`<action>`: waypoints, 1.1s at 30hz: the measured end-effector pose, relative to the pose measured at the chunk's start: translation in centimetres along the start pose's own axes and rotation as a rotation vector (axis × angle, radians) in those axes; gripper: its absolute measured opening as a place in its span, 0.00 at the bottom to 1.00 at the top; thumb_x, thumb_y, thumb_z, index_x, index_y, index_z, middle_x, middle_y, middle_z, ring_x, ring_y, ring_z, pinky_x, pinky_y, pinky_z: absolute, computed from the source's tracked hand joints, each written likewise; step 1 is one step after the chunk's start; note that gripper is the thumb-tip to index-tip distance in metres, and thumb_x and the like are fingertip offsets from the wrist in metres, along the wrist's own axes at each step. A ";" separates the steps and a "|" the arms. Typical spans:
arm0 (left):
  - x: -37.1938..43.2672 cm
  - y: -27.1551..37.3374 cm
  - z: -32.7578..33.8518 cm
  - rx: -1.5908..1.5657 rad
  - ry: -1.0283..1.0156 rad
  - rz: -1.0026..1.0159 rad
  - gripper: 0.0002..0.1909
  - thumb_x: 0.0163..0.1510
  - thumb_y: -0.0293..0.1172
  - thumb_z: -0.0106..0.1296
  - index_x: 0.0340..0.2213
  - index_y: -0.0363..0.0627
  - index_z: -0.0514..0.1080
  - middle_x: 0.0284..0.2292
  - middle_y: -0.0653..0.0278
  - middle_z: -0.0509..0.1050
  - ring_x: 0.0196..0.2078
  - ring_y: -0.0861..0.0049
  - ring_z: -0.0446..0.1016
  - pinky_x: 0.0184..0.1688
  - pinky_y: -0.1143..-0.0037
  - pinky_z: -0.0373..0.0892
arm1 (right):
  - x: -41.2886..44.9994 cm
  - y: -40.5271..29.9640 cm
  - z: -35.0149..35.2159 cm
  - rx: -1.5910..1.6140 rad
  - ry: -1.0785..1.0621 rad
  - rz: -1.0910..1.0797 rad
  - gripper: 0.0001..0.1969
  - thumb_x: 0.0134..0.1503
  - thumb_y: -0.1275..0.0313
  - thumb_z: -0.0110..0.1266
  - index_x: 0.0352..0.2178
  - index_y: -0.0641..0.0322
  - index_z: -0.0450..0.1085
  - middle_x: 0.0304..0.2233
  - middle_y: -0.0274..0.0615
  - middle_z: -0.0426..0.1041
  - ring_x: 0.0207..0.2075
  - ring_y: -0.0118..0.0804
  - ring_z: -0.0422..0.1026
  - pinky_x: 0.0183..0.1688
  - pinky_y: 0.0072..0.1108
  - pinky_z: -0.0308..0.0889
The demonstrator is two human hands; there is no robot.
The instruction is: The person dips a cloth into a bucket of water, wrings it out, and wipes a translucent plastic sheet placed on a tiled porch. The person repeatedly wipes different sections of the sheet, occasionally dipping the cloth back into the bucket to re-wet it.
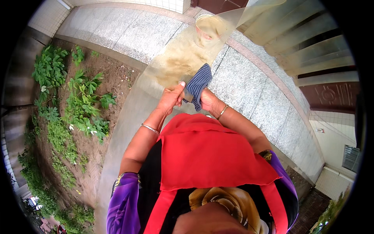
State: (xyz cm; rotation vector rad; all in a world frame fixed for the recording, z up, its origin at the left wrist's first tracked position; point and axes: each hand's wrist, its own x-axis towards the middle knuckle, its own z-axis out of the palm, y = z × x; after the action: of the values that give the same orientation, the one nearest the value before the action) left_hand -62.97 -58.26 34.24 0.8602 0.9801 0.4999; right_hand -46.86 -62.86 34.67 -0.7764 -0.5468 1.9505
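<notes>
A translucent plastic strip (175, 63), with brownish smears showing on or through it, stretches from the upper right down to my hands. Its near end is pinched by my left hand (172, 98), thumb on top. My right hand (208, 99) grips a blue ribbed cloth (199, 80), which is folded over the strip right beside my left fingers. Part of the right fingers is hidden by the cloth. Both hands are just beyond the red apron (210, 152), close together. Through the strip shows a bucket (208, 27) on the paving.
More translucent strips (309, 44) hang at the upper right, near a brown door panel (330, 96). Grey speckled paving (248, 90) runs across in front. On the left lies a soil bed (96, 158) with green leafy plants (84, 102), next to a concrete edge.
</notes>
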 end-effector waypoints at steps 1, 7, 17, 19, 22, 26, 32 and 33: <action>0.1 0.2 -0.8 0.055 -0.024 -0.019 0.20 0.58 0.43 0.48 0.17 0.47 0.66 0.11 0.71 0.63 0.12 0.84 0.58 0.16 0.79 0.59 | -0.4 0.3 0.7 -0.004 0.001 -0.013 0.04 0.55 0.72 0.54 0.32 0.60 0.71 0.29 0.32 0.72 0.31 0.25 0.69 0.33 0.20 0.65; -1.3 0.8 -0.4 0.164 -0.072 -0.159 0.18 0.56 0.43 0.51 0.18 0.47 0.65 0.10 0.71 0.60 0.12 0.83 0.56 0.16 0.79 0.56 | 0.8 2.5 -2.4 0.139 0.440 -0.123 0.05 0.50 0.76 0.57 0.31 0.60 0.71 0.29 0.32 0.72 0.33 0.24 0.69 0.35 0.19 0.65; -3.1 -0.2 -4.0 0.323 -0.223 -0.252 0.24 0.52 0.56 0.49 0.18 0.49 0.63 0.11 0.73 0.61 0.15 0.86 0.62 0.10 0.82 0.45 | 3.1 -4.9 -4.2 0.348 0.500 -0.263 0.09 0.49 0.80 0.51 0.35 0.63 0.71 0.34 0.40 0.75 0.34 0.35 0.75 0.41 0.28 0.72; -4.2 0.8 -3.8 0.282 -0.239 -0.293 0.23 0.53 0.55 0.50 0.19 0.49 0.63 0.11 0.73 0.60 0.15 0.85 0.61 0.13 0.81 0.50 | 3.8 -7.0 -4.9 0.321 0.440 -0.333 0.09 0.50 0.80 0.50 0.35 0.64 0.71 0.34 0.41 0.75 0.35 0.36 0.75 0.41 0.30 0.72; -5.6 1.1 -4.5 0.158 -0.339 -0.290 0.21 0.54 0.50 0.52 0.20 0.48 0.63 0.11 0.72 0.59 0.15 0.83 0.59 0.18 0.80 0.55 | 5.1 -11.3 -7.6 0.353 0.445 -0.401 0.11 0.52 0.79 0.46 0.37 0.65 0.71 0.37 0.45 0.75 0.39 0.39 0.75 0.45 0.32 0.71; -8.1 1.0 -6.2 0.137 -0.276 -0.357 0.17 0.55 0.46 0.53 0.23 0.48 0.64 0.12 0.73 0.56 0.14 0.82 0.55 0.20 0.78 0.56 | 5.3 -18.1 -10.8 0.324 0.563 -0.585 0.10 0.52 0.78 0.47 0.35 0.64 0.73 0.36 0.45 0.76 0.38 0.39 0.76 0.45 0.32 0.71; -11.0 0.5 -9.4 0.083 -0.144 -0.429 0.17 0.52 0.46 0.56 0.28 0.42 0.70 0.13 0.72 0.58 0.16 0.80 0.56 0.22 0.77 0.56 | 3.8 -25.8 -12.2 0.230 0.700 -0.661 0.06 0.54 0.76 0.50 0.32 0.63 0.74 0.33 0.42 0.77 0.34 0.36 0.76 0.41 0.30 0.74; -11.2 0.4 -9.8 0.079 -0.111 -0.429 0.17 0.52 0.46 0.56 0.28 0.43 0.70 0.14 0.72 0.58 0.16 0.81 0.56 0.22 0.77 0.55 | 3.5 -26.6 -12.8 0.232 0.697 -0.666 0.06 0.54 0.76 0.50 0.32 0.63 0.74 0.33 0.42 0.77 0.34 0.36 0.76 0.41 0.30 0.74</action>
State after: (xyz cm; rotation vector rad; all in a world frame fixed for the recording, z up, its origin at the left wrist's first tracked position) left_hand -76.97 -62.03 37.53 0.7128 1.0515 0.0470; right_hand -23.07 -46.63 41.98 -0.9115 -0.1135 1.0159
